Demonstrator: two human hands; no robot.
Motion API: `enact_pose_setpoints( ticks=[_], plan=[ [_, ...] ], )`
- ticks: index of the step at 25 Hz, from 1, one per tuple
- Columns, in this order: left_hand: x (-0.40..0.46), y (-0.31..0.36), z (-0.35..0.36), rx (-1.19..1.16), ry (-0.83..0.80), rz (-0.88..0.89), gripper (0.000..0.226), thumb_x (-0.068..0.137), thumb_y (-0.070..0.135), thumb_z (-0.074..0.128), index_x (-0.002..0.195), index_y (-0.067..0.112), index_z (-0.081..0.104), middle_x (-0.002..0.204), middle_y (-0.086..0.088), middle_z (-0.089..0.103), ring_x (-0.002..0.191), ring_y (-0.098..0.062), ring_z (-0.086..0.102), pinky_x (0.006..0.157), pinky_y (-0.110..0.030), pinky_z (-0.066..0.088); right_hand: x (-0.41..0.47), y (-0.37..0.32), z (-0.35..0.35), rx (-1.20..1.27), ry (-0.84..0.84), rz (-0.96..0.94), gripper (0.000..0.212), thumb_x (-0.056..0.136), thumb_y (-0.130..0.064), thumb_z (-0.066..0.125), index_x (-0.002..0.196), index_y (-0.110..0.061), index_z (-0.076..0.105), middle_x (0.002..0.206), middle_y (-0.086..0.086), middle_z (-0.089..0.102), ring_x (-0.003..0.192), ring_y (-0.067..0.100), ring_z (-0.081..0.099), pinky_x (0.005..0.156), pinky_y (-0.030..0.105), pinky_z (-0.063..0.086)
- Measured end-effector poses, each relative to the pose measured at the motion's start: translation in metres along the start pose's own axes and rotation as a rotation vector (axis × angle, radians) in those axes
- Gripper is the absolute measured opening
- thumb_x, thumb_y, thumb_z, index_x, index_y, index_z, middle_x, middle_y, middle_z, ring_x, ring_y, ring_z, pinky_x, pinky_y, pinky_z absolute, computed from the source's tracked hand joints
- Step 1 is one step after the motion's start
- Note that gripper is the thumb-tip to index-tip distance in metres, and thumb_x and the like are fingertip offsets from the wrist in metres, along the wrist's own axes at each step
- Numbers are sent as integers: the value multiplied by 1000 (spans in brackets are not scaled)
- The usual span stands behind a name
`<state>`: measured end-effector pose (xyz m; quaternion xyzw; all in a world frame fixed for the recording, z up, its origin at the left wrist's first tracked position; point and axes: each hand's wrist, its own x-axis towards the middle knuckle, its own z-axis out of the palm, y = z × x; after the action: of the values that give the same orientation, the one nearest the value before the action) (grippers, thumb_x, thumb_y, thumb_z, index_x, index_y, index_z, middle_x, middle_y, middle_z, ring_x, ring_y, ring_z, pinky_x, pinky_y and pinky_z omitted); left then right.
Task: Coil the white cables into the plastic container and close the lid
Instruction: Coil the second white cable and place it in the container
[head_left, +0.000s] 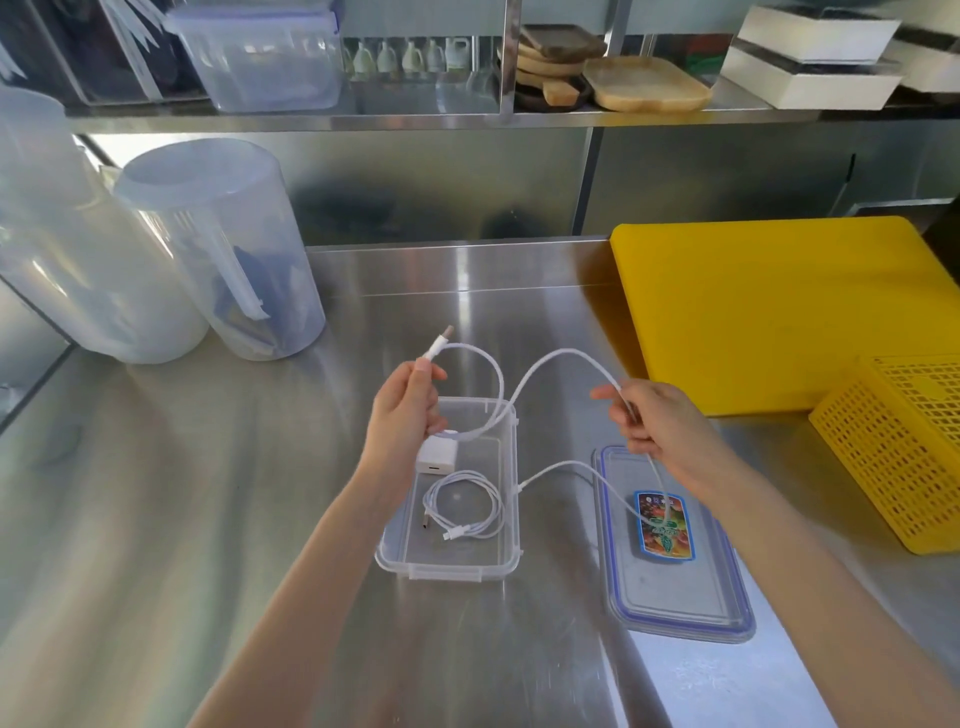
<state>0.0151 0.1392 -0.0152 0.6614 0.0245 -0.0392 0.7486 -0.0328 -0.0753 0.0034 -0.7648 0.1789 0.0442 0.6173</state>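
A: Where are we, going L to R from the plastic container (511, 525)?

B: The container's open on the steel worktop (208, 519). Inside: one coiled cable (464, 512) at the near end and a white charger block (435, 454) just past it. So cable one looks done.

A: And the hands?

B: The left hand (402, 415) is above the container's far-left corner, its grip closed round the loose cable (558, 355) just below the plug, which sticks up. The cable loops down over the container's far rim, then arcs up to the right hand (660, 428), right of the container. That grip's a light pinch, thumb and fingers closed on the cord, index finger out.

A: The tail?

B: It drops from the right hand onto the lid (675, 592), which lies flat right of the container, crosses the lid's sticker, then curves back to the container's right wall. The far plug's there, I think, but it's small.

A: So which step?

B: Coiling cable two, only just begun imo, no full loop in hand yet. Next needs the right hand feeding cord to the left in even loops, tail dragged off the lid, then the coil dropped in beside the first. Lid last.
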Motion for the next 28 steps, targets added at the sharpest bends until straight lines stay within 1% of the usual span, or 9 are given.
enact_pose_setpoints(
  ticks=[4,9,13,16,18,20,24,26,28],
  plan=[
    [-6,-11,5,241,31,53,32,96,22,38,67,22,51,41,11,36,39,-3,35,52,-22,34,6,-10,10,200,-13,24,28,95,-7,33,84,-11,58,62,1,43,32,3,32,31,11,24],
    [4,-3,-16,169,170,79,32,96,22,38,66,21,48,45,10,34,36,-3,33,44,-16,33,13,-5,-5,747,-67,332,22,94,-7,34,87,0,55,47,-4,52,27,4,32,25,10,23],
    [0,-9,-6,410,109,182,32,94,23,41,64,28,50,49,8,38,49,-11,35,56,-28,34,13,-6,10,842,-28,360,18,93,-4,36,86,-2,53,58,4,64,28,4,38,26,8,25],
    [-11,-18,14,543,-40,162,31,95,22,41,66,31,48,51,5,40,44,-7,34,51,-21,31,8,-16,35,627,-6,210,15,92,-2,39,85,-1,52,76,8,64,30,2,40,30,8,25],
    [-18,-22,25,460,-108,74,30,96,22,40,68,27,50,55,7,50,44,-2,43,55,-22,34,2,-15,54,378,-46,44,10,93,-8,43,89,-4,50,75,7,65,32,1,39,32,11,25],
    [-20,-25,29,251,-133,-70,31,97,23,37,74,20,56,64,4,59,48,2,51,58,-23,36,-5,-10,69,91,-92,-109,14,93,-16,43,83,-13,52,63,3,62,32,2,39,35,13,27],
    [-18,-21,23,-280,-180,-290,31,98,21,32,91,8,60,92,-9,65,81,-15,62,78,-31,44,-15,3,85,-468,-154,-328,34,93,-25,41,60,-27,44,52,-2,50,45,9,46,50,24,35],
    [-17,-19,20,-411,-180,-368,30,99,20,29,90,10,56,91,-4,69,84,-10,65,82,-29,46,-16,7,87,-535,-155,-348,37,93,-25,41,56,-27,41,51,-1,46,49,15,42,51,28,32],
    [-15,-20,19,-503,-151,-458,31,99,23,30,84,14,55,70,3,71,75,-7,64,75,-25,47,-17,8,88,-588,-174,-356,41,93,-26,41,52,-27,39,47,-3,43,49,17,41,49,28,31]
  ],
)
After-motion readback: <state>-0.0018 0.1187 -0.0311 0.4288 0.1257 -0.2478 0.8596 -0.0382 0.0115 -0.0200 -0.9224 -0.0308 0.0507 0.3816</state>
